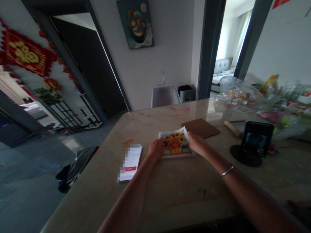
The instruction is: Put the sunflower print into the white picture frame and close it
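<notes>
And here's the sunflower picture (176, 142), lying mid-table between two hands, its white edge curling up at the far right corner. The right hand (196, 143) pinches that raised corner, a smooth silvery bangle (227, 170) round the wrist. The left hand (156, 148) rests on the left edge, fingers close together; whether they grip, I can't tell.

Under it all, a glossy, stone-like tabletop (170, 191), beige with reddish marks! A flat brown board (202, 127) sits just behind; a white rectangular slab (131, 163) lies to the left. Over right, a dark screen (256, 139) leans on its round black base, and beyond it, crinkly clear plastic (239, 92) heaps up, catching the light.

Out into the room: a diamond-quilted grey chair (166, 96) at the far edge, a dark-toned painting (136, 24) on the pale wall, a tall black door (89, 64), and a tasselled red hanging (25, 53) with gold lettering.
</notes>
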`<state>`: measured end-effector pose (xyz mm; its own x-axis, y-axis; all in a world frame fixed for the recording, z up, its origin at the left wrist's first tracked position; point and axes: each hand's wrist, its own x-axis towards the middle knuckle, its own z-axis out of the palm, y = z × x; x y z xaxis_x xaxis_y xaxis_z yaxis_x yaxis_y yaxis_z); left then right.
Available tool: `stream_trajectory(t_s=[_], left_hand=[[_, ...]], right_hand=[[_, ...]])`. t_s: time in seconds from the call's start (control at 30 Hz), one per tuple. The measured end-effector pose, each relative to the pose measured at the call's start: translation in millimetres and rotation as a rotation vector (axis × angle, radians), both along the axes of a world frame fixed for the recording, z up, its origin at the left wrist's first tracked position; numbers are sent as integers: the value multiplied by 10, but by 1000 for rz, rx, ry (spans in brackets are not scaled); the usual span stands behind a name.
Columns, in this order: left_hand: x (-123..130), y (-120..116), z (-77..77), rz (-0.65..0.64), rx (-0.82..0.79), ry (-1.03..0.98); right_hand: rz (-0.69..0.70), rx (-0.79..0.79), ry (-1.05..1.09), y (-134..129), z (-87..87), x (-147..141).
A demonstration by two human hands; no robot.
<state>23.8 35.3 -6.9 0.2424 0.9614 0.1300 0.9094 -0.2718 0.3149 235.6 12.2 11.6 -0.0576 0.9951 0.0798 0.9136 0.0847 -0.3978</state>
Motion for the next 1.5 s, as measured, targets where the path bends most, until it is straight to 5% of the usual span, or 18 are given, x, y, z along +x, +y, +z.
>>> stream_trajectory(t_s=[0.7, 1.5], left_hand=[[18, -17, -97, 1, 30, -14], [-66, -105, 93, -89, 10, -25]], right_hand=[[60, -77, 51, 110, -99, 125], [15, 10, -163, 98, -109, 75]])
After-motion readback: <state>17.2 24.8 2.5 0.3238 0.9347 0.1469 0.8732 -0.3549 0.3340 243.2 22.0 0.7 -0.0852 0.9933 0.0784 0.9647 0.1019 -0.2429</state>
